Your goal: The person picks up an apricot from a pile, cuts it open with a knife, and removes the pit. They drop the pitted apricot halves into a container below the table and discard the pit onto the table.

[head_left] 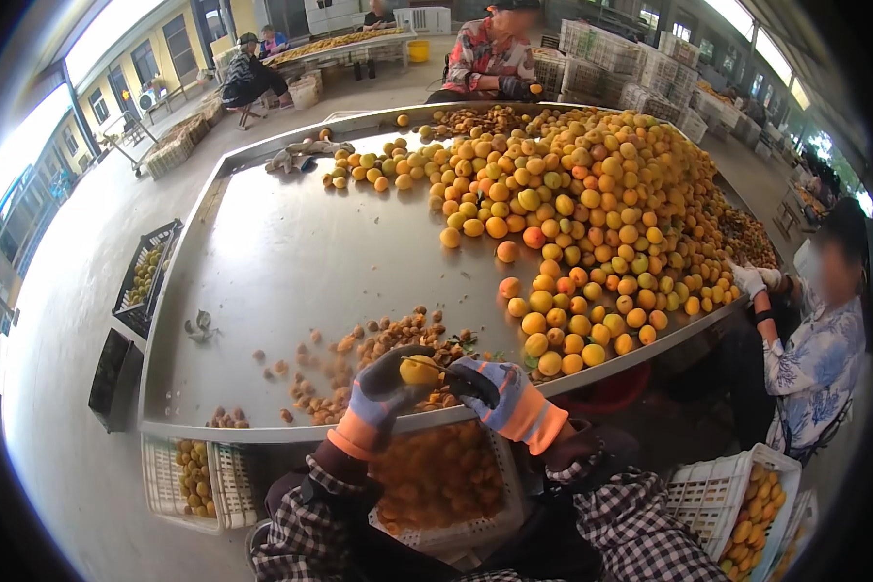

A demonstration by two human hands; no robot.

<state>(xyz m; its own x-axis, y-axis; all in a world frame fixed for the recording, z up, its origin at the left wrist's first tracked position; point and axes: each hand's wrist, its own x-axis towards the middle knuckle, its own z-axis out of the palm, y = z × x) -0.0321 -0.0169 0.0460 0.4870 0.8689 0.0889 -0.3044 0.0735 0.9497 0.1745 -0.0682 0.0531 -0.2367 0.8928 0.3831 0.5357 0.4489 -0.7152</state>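
Observation:
My left hand (376, 390), in a dark-palmed glove with an orange cuff, is closed round a yellow apricot (419, 371) above the table's near edge. My right hand (502, 392), gloved the same way, grips a slim dark tool (442, 368) whose thin end reaches the apricot; its exact kind is not clear. Brown apricot pits (398, 336) lie scattered on the metal just beyond my hands. A big heap of orange and yellow apricots (592, 209) covers the right and far part of the table. Below my hands, a crate (510, 490) holds orange-brown pieces.
The metal table (281, 252) has a raised rim. Gloves (306, 153) lie at its far left corner. Co-workers sit at the far side (490, 58) and on the right (817, 359). Crates of fruit stand on the floor at left (153, 500) and right (694, 495).

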